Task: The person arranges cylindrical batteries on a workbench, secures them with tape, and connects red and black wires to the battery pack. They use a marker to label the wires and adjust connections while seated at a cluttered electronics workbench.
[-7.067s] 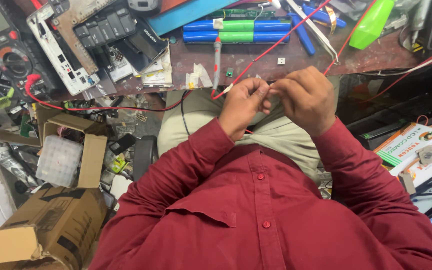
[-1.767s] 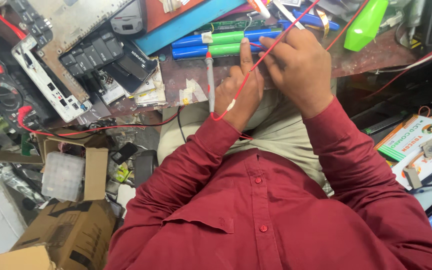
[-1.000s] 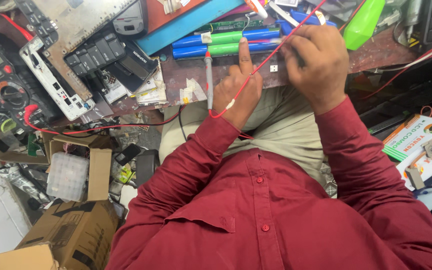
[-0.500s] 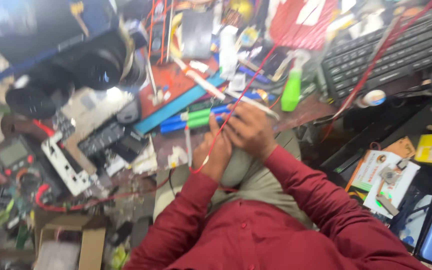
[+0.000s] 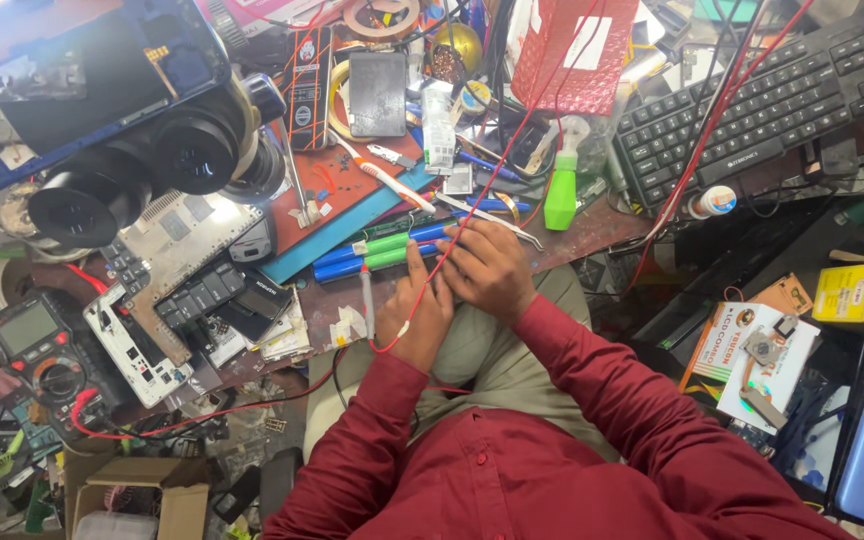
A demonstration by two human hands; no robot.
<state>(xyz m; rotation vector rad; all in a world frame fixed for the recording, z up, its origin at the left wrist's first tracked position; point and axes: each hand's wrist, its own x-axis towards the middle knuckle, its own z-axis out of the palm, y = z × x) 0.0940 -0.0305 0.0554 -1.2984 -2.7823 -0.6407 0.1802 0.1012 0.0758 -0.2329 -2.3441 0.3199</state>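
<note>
My left hand (image 5: pixel 415 312) rests at the workbench's front edge, index finger stretched toward a blue and green battery pack (image 5: pixel 382 252). A thin red wire (image 5: pixel 472 205) passes under this hand and runs up across the bench. My right hand (image 5: pixel 489 268) lies just right of the left, fingers curled on the right end of the pack; whether it pinches the wire is hidden. Both sleeves are dark red. A pen-like tool (image 5: pixel 366 300) with a red tip lies left of my left hand.
A microscope head (image 5: pixel 152 150) stands at upper left, a multimeter (image 5: pixel 37 345) at left. A green bottle (image 5: pixel 561 195), black keyboard (image 5: pixel 752 95) and red mesh bag (image 5: pixel 572 50) fill the back right. Cardboard boxes (image 5: pixel 142 490) sit on the floor.
The view has lifted, showing much more of the cluttered bench. My hands moved from my lap up to the battery pack and stay there with the red wire.
</note>
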